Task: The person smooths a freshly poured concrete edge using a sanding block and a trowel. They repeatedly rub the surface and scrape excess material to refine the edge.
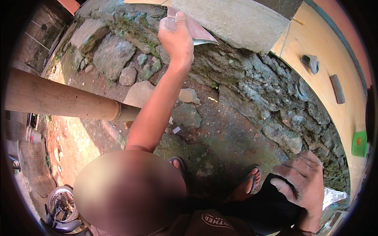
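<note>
My left hand [177, 41] is stretched far forward, closed with the thumb on top, around a reddish-brown sheet [200, 30] that looks like sandpaper. One corner of the sheet bends and shows a pale underside. It sits against the near edge of a flat grey slab [244, 23] on the tiled ledge [293, 37]. My right hand [301, 179] is dusty and close to my body at the right, over black cloth [275, 196] at my leg. Its fingers are bent, with the thumb apart from them, and nothing shows in it.
A rough stone wall [271, 94] drops from the ledge to dirt ground with loose rocks [114, 55]. A thick pole [63, 96] crosses at left. On the ledge lie a crumpled grey piece [311, 63], a curled grey strip [337, 88] and a green container [359, 143]. A wheel [63, 204] stands lower left.
</note>
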Motion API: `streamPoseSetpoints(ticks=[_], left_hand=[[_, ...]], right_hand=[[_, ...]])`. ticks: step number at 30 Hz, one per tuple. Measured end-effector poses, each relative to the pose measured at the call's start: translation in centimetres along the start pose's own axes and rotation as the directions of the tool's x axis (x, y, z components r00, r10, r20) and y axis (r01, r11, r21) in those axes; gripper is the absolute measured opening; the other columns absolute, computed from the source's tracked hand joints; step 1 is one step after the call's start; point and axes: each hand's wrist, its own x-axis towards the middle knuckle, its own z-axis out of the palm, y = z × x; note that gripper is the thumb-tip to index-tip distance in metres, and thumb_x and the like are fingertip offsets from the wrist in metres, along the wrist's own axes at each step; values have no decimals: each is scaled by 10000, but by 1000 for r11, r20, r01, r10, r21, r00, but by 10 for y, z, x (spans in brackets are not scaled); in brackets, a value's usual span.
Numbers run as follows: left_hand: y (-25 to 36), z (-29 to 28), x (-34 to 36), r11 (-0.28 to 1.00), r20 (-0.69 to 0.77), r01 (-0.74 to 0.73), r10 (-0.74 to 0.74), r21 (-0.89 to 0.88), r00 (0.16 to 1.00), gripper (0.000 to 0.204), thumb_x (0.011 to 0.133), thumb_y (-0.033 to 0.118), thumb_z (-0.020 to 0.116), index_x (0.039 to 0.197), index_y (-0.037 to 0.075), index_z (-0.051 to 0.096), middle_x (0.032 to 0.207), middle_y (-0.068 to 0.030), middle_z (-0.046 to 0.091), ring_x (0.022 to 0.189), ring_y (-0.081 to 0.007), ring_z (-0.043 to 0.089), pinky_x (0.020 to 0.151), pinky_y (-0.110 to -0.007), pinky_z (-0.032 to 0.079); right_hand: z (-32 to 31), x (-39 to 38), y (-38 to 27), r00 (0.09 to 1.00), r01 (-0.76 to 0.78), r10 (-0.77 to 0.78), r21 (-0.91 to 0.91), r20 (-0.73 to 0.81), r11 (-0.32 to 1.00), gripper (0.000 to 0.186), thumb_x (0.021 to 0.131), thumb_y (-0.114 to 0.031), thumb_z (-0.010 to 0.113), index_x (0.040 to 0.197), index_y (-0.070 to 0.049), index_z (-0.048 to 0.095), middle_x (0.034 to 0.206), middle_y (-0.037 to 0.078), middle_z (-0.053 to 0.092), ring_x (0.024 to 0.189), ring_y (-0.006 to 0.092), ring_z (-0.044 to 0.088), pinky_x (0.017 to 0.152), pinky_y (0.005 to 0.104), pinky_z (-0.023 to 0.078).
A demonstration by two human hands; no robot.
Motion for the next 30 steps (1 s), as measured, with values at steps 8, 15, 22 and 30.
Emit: streamPoseSetpoints(ticks=[8, 15, 22, 30], left_hand=[[0, -6, 18, 971, -28, -183, 190, 155, 981, 192, 1007, 160, 687, 979, -26, 650, 887, -41, 661, 805, -113, 583, 692, -280, 476], [4, -11, 36, 992, -64, -111, 115, 55, 991, 211, 1001, 169, 697, 1036, -38, 672, 919, -69, 693, 816, -119, 601, 712, -285, 491], [4, -9, 26, 956, 11, -251, 252, 150, 968, 268, 985, 209, 720, 1019, -48, 654, 862, -64, 678, 824, -129, 583, 776, -326, 496], [15, -7, 21, 958, 50, -233, 228, 169, 972, 238, 1009, 187, 657, 910, -27, 631, 791, -49, 603, 765, -146, 528, 717, -343, 464]], right_hand=[[-3, -5, -1, 1000, -13, 13, -5, 7, 1000, 249, 762, -248, 854, 907, -121, 694, 794, -3, 671, 649, 193, 635, 644, 350, 431], [-2, -4, 4, 1000, -1, 1, -5, -3, 1000, 245, 763, -240, 858, 911, -125, 700, 785, -4, 668, 646, 191, 633, 647, 346, 433], [0, 1, 6, 1000, -11, 11, -1, 6, 1000, 239, 758, -241, 859, 904, -129, 707, 788, -7, 668, 645, 189, 631, 656, 345, 435], [5, 8, 8, 1000, 13, -14, 17, 28, 1000, 274, 743, -259, 859, 917, -109, 710, 807, 1, 665, 662, 200, 632, 654, 354, 441]])
